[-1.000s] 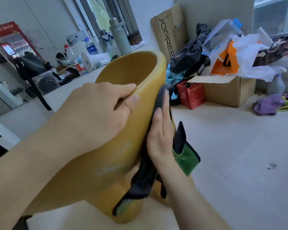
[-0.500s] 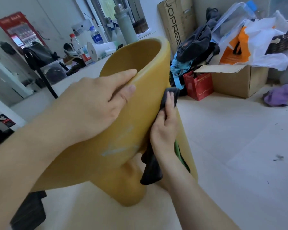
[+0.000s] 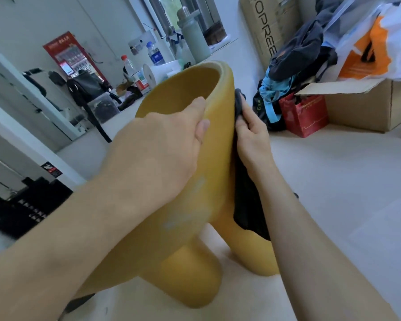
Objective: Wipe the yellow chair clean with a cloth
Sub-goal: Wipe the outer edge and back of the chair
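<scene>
Nearby: red bag (image 3: 305, 115), box (image 3: 361, 110) behind yellow chair (image 3: 218, 140); right hand (image 3: 252, 137) holds cloth (image 3: 248, 205).

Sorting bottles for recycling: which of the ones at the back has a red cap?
The clear bottle farthest left. The blue-capped bottle stands to its right, and the tall grey-green flask has a pale metallic top.

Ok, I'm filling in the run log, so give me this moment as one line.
phase: wiping | left hand: grips yellow chair rim | right hand: holds dark cloth against chair's outer side
</scene>
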### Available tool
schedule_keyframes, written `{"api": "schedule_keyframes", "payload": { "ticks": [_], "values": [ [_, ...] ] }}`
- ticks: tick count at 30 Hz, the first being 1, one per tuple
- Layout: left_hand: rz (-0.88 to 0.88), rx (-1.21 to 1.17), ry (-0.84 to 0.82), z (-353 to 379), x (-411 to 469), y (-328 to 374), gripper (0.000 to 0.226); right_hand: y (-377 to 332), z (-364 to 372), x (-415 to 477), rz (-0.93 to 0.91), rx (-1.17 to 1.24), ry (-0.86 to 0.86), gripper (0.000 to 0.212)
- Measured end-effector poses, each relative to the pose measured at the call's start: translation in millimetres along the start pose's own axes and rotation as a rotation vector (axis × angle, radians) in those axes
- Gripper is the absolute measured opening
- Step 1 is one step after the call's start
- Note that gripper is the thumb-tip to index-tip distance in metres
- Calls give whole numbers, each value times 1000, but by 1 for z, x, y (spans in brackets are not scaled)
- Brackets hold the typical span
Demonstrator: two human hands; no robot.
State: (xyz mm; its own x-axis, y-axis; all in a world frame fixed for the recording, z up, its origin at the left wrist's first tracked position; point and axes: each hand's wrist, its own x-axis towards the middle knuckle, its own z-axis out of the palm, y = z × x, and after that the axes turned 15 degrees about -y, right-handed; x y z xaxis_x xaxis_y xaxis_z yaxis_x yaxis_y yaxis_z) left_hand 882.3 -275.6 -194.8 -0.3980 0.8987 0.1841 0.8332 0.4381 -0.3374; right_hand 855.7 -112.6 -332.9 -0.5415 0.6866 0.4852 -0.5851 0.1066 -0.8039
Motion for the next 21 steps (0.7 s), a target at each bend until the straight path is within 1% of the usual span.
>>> {"api": "schedule_keyframes", "payload": {
  "ticks": [3, 5, 6, 8, 9, 10, 12, 13, 15, 16, 17, 18, 19, 21],
  "values": [
    [-6, -11, -85, -5, 22, 1, 41, -9, 16, -4, 37, 157, 22, 45],
    [3, -66, -101, -2, 34, -4, 34, -22, 35, -24, -65, 208, -11, 44],
    [-9, -123, -95, -1, 39, -9, 29, -32, 46, -32, -154, 209, -43, 43],
    [-88, -369, -65, -2, 46, -19, 29, -49, 66, -38, -301, 144, -99, 40],
    [-117, -491, -62, -1, 46, -23, 31, -55, 73, -36, -337, 109, -104, 38],
    [-117, -544, -73, 0, 43, -25, 32, -57, 75, -34, -359, 85, -84, 37],
    [-66, -464, -117, 1, 36, -26, 36, -44, 71, -27, -332, 53, 4, 39],
    [-52, -423, -130, 2, 32, -26, 31, -34, 65, -22, -243, 39, 42, 40],
    [-64, -422, -161, 0, 28, -24, 19, -14, 54, -13, 46, 73, 85, 43],
    [-75, -443, -164, 0, 28, -23, 20, -5, 49, -12, 163, 91, 86, 45],
    [-91, -478, -156, -1, 29, -21, 22, -2, 48, -15, 219, 97, 84, 47],
    [-112, -516, -136, 0, 31, -22, 26, -6, 52, -20, 210, 84, 82, 48],
    [-123, -551, -123, -1, 32, -23, 29, -15, 60, -29, 144, 62, 84, 47],
    [-96, -655, -105, -1, 32, -22, 28, -45, 80, -47, -98, -13, 79, 44]
  ]
}}
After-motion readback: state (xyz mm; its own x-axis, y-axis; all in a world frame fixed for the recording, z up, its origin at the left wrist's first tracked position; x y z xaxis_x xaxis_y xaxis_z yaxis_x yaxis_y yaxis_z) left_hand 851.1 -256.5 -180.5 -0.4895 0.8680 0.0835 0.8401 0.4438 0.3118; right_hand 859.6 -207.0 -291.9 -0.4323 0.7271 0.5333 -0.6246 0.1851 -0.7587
